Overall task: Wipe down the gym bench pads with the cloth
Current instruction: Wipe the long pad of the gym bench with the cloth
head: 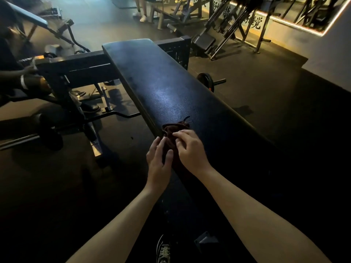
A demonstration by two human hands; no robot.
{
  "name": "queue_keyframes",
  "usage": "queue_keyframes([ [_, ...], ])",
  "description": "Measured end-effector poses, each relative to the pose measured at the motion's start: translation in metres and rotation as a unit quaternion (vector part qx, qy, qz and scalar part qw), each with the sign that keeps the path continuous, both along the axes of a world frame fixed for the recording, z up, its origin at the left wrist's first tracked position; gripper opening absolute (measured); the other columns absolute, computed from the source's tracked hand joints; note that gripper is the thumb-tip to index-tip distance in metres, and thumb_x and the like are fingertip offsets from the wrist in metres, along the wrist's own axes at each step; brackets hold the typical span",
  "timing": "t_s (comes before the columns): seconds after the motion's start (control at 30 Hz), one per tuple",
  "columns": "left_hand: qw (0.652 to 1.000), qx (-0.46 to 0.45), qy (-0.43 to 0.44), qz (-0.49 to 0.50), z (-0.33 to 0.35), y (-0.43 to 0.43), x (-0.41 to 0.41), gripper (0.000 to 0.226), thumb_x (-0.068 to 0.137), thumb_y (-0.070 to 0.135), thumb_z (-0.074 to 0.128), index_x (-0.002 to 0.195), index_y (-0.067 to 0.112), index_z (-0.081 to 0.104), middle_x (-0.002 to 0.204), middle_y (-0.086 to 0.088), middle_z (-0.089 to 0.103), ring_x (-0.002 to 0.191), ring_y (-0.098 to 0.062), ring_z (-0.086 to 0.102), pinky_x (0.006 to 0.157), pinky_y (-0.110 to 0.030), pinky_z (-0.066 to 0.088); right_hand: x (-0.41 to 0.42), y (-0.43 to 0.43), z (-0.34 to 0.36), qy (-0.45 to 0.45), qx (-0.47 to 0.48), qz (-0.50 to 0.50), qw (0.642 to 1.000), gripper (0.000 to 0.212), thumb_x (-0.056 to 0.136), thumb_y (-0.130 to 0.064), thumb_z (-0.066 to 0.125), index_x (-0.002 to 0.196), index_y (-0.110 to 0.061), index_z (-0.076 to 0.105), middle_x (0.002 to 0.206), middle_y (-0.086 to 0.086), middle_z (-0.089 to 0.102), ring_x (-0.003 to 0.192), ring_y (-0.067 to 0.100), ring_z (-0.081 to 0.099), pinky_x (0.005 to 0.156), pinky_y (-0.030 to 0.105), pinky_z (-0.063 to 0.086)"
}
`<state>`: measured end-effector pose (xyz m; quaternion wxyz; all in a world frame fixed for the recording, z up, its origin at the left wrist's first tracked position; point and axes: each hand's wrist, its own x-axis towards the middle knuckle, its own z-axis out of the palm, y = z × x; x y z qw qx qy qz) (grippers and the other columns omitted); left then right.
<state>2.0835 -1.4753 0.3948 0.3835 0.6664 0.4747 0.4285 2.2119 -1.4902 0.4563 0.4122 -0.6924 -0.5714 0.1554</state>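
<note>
A long black gym bench pad [167, 88] runs from the near centre up toward the far left. A small dark red cloth [173, 129], bunched up, lies on the pad's left edge. My right hand [190, 147] pinches the near side of the cloth with curled fingers. My left hand [158, 162] is beside it at the pad's left edge, fingers curled around the cloth's lower part. The rest of the cloth is hidden under both hands.
A barbell rack frame [76, 67] and weight plates [51, 133] stand left of the bench. Another person sits at the far left [11, 76]. A small plate on a bar [208, 80] lies on the floor to the right. More benches line the back wall [218, 35]. My shoe [163, 251] shows below.
</note>
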Motion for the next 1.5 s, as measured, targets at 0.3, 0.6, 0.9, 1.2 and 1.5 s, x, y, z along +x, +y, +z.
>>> queue_keyframes([
  [0.3, 0.995, 0.051, 0.069, -0.059, 0.002, 0.029, 0.008, 0.054, 0.100, 0.041, 0.036, 0.149, 0.020, 0.045, 0.160, 0.007, 0.030, 0.144, -0.006, 0.022, 0.119, -0.014, 0.008, 0.005, 0.007, 0.000, 0.065, -0.109, 0.060, 0.990, 0.036, 0.100, -0.013, 0.051, 0.132, -0.020, 0.064, 0.126, -0.001, 0.068, 0.117, 0.009, 0.061, 0.103, 0.015, 0.040],
  [0.6, 0.993, 0.073, 0.069, -0.061, 0.001, 0.010, 0.021, 0.044, 0.096, 0.034, 0.039, 0.128, 0.015, 0.063, 0.139, 0.002, 0.052, 0.134, -0.013, 0.036, 0.117, -0.032, 0.027, 0.015, -0.050, -0.019, -0.044, -0.006, -0.046, 0.998, 0.028, 0.098, -0.013, 0.055, 0.124, -0.014, 0.066, 0.118, -0.003, 0.067, 0.109, 0.010, 0.056, 0.095, 0.005, 0.031],
  [0.9, 0.963, 0.213, 0.158, -0.038, -0.007, -0.028, 0.016, 0.039, 0.098, 0.037, 0.055, 0.132, 0.018, 0.061, 0.130, 0.004, 0.060, 0.123, -0.024, 0.047, 0.109, -0.041, 0.037, 0.017, -0.098, -0.019, -0.057, -0.020, -0.067, 0.996, 0.028, 0.100, -0.017, 0.053, 0.125, -0.013, 0.065, 0.117, -0.003, 0.064, 0.109, 0.011, 0.055, 0.096, 0.015, 0.038],
  [1.2, 0.994, 0.066, 0.089, -0.024, -0.006, -0.077, 0.025, 0.049, 0.096, 0.046, 0.046, 0.138, 0.023, 0.057, 0.133, 0.012, 0.049, 0.120, -0.020, 0.044, 0.104, -0.028, 0.038, 0.012, -0.131, -0.018, -0.065, -0.009, -0.088, 0.994, 0.033, 0.101, -0.022, 0.050, 0.131, -0.014, 0.061, 0.124, -0.004, 0.062, 0.115, 0.011, 0.054, 0.097, 0.019, 0.040],
  [1.5, 0.989, 0.109, 0.105, 0.004, -0.002, -0.091, 0.016, 0.039, 0.104, 0.030, 0.048, 0.142, 0.022, 0.055, 0.131, 0.001, 0.051, 0.111, -0.011, 0.034, 0.101, -0.009, 0.022, 0.009, -0.161, -0.025, -0.094, -0.004, -0.072, 0.993, 0.031, 0.099, -0.018, 0.055, 0.128, -0.011, 0.063, 0.124, -0.001, 0.063, 0.115, 0.012, 0.053, 0.099, 0.004, 0.027],
])
